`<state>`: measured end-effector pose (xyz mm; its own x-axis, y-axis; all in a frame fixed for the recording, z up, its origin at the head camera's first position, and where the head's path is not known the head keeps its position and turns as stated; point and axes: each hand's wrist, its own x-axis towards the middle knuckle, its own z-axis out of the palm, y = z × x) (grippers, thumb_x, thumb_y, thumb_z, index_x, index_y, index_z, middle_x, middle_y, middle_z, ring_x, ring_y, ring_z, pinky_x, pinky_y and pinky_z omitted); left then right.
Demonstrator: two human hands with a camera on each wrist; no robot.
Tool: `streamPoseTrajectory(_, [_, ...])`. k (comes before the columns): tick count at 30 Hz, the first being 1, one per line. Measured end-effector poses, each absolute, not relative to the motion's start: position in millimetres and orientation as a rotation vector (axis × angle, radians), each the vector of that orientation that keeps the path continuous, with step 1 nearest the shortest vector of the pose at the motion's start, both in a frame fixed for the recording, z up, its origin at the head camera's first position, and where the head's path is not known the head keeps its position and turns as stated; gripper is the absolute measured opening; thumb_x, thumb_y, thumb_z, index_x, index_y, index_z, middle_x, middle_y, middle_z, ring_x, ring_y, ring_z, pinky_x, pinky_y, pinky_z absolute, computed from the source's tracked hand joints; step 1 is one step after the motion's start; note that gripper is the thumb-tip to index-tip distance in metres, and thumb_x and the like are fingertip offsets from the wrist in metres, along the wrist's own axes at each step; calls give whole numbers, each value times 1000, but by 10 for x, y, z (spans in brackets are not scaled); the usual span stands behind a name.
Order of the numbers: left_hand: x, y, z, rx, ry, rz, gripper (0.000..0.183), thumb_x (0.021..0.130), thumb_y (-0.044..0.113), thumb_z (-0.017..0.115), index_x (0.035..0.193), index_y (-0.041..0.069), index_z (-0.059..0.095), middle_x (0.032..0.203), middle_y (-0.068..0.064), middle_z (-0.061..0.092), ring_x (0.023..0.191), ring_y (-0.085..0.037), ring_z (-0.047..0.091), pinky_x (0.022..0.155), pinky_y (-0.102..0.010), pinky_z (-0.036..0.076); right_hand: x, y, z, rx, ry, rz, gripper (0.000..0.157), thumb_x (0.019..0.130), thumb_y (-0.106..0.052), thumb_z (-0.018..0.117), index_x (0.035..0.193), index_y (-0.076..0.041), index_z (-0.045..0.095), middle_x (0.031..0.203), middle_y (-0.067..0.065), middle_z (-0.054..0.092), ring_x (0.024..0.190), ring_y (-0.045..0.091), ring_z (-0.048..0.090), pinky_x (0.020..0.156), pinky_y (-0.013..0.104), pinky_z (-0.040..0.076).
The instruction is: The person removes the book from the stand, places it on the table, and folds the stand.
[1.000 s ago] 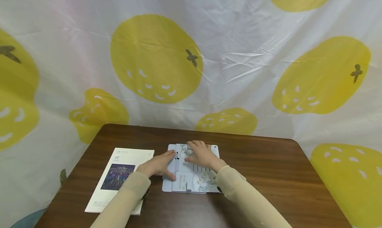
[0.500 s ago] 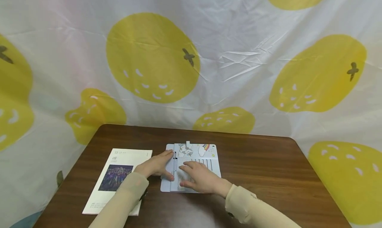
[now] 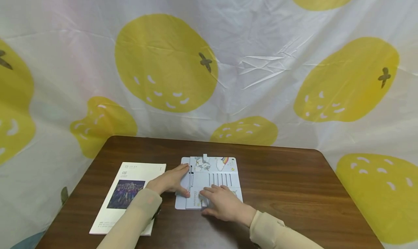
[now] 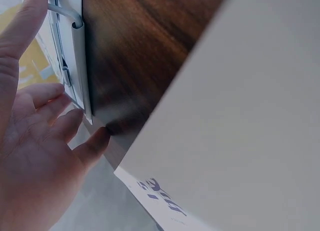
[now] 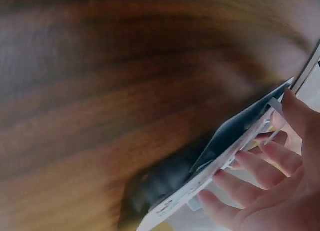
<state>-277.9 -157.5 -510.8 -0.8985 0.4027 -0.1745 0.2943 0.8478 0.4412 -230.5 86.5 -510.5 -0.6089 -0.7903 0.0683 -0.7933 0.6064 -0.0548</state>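
A pale blue folding book stand [image 3: 200, 180] with unicorn and rainbow prints lies flat on the table. My left hand [image 3: 169, 180] rests on its left edge, thumb and fingers spread apart; the left wrist view shows that hand [image 4: 45, 141] beside the stand's wire support [image 4: 67, 13]. At the stand's near edge, my right hand [image 3: 223, 203] pinches a small white page clip [image 5: 276, 105] between thumb and index finger. The other fingers [image 5: 240, 186] of the right hand lie loosely over the panel. A second page clip [image 3: 205, 156] sticks up from the far edge.
A white book [image 3: 128, 198] with a dark picture on its cover lies left of the stand, partly under my left forearm. Brown wooden table [image 3: 284, 191] extends to the right. A lemon-print curtain [image 3: 254, 78] hangs behind the table's far edge.
My right hand has moved from the stand's far part to its near edge. The far page clip now shows sticking out past the edge. My left hand has stayed in place.
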Motion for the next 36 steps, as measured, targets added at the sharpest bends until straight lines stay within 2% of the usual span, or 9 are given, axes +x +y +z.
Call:
streamPoseTrajectory(10, [-2781, -1585, -5135, 512, 2761, 624, 112, 65, 45, 89, 151, 0, 32, 159, -15, 25, 145, -32, 21, 115, -45, 23, -2302, 834, -5224, 1317, -2747, 85, 51, 86, -45, 72, 126, -15, 63, 131, 5, 62, 118, 33, 57, 96, 52, 44])
streamPoseTrajectory(19, [-2788, -1583, -5131, 500, 2767, 626, 112, 65, 44, 89, 150, -1, 33, 158, -15, 25, 141, -35, 30, 113, -46, 27, -2308, 779, -5225, 1293, -2693, 47, 42, 84, -42, 73, 118, -19, 64, 116, -2, 67, 100, 21, 63, 90, 46, 45])
streamPoseTrajectory(29, [-2795, -1561, -5125, 520, 2770, 636, 102, 70, 42, 87, 150, 3, 36, 158, -15, 25, 144, -33, 23, 114, -47, 25, -2290, 821, -5185, 1233, -2785, 253, 54, 85, -43, 72, 130, -15, 61, 128, 3, 62, 118, 31, 56, 92, 53, 43])
streamPoseTrajectory(36, [-2652, -1552, -5143, 543, 2827, 621, 82, 83, 41, 76, 148, 5, 41, 154, -20, 32, 144, -38, 22, 111, -54, 26, -2247, 894, -5078, 1129, -2862, 397, 57, 92, -45, 64, 139, -13, 54, 142, 17, 51, 130, 41, 45, 99, 67, 34])
